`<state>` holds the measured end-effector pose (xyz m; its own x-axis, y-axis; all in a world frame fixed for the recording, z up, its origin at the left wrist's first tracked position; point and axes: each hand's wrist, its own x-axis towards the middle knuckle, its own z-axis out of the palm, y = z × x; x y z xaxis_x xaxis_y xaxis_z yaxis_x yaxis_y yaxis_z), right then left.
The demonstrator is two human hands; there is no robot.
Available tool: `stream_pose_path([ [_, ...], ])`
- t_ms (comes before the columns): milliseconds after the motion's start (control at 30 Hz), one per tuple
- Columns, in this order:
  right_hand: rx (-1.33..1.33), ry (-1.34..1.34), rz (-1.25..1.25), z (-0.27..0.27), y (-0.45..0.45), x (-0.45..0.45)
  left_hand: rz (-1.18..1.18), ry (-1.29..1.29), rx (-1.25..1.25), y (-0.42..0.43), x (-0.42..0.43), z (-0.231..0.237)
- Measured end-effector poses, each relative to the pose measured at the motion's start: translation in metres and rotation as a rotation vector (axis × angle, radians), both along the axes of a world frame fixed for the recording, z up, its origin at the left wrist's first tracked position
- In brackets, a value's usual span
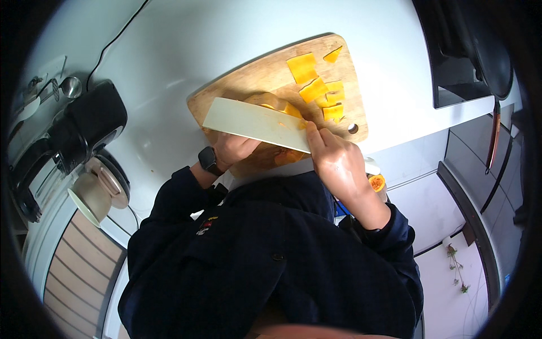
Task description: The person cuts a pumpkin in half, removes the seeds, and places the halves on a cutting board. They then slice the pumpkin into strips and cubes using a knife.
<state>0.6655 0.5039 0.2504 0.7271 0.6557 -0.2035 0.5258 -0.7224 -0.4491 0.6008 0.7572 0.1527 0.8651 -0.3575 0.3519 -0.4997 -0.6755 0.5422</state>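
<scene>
A wooden cutting board (254, 76) lies before me on the white counter. My right hand (334, 159) grips the handle end of a broad-bladed knife (254, 123), whose blade reaches left across the board with bits of orange flesh on it. Behind the blade shows a piece of pumpkin (269, 101), partly covered by it. My left hand (235, 148), with a watch on the wrist, is at the board's near left edge, its fingertips hidden beneath the blade; I cannot tell what they touch. Several cut pumpkin pieces (302, 68) lie on the right part of the board.
A black appliance (99, 110) and ladles (71, 87) stand at the left, near a pale pot (91, 195). A black cooktop (455, 80) with a dark pan (493, 55) is at the right. A cut pumpkin portion (377, 183) shows below the counter edge, by my right forearm.
</scene>
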Motion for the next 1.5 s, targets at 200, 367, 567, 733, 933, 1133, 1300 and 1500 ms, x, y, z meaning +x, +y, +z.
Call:
stream_pose_path([
  [200, -0.036, -0.011, 0.046, 0.002, 0.0, 0.003, 0.035, 0.241, -0.205, -0.001, -0.002, -0.006],
  [367, -0.071, -0.033, 0.083, -0.001, 0.008, 0.007, -0.014, 0.085, -0.094, -0.001, -0.003, -0.011],
  [567, -0.046, -0.023, 0.05, -0.007, 0.015, 0.001, 0.029, 0.389, -0.386, -0.001, -0.013, -0.025],
  [733, -0.134, 0.024, 0.009, -0.004, 0.005, -0.001, -0.008, 0.112, -0.124, 0.001, -0.012, -0.029],
  [933, -0.05, -0.143, 0.088, -0.019, 0.02, 0.002, 0.002, 0.035, -0.089, -0.002, -0.001, -0.012],
  [1133, -0.104, -0.01, 0.011, -0.014, 0.006, 0.008, -0.015, -0.094, 0.04, -0.004, 0.01, -0.002],
  [1300, -0.037, 0.169, 0.022, -0.018, 0.023, 0.033, -0.025, -0.113, 0.097, -0.008, 0.016, 0.008],
  [1500, -0.116, 0.37, 0.007, -0.005, 0.012, 0.049, 0.003, -0.116, 0.09, -0.012, 0.019, 0.015],
])
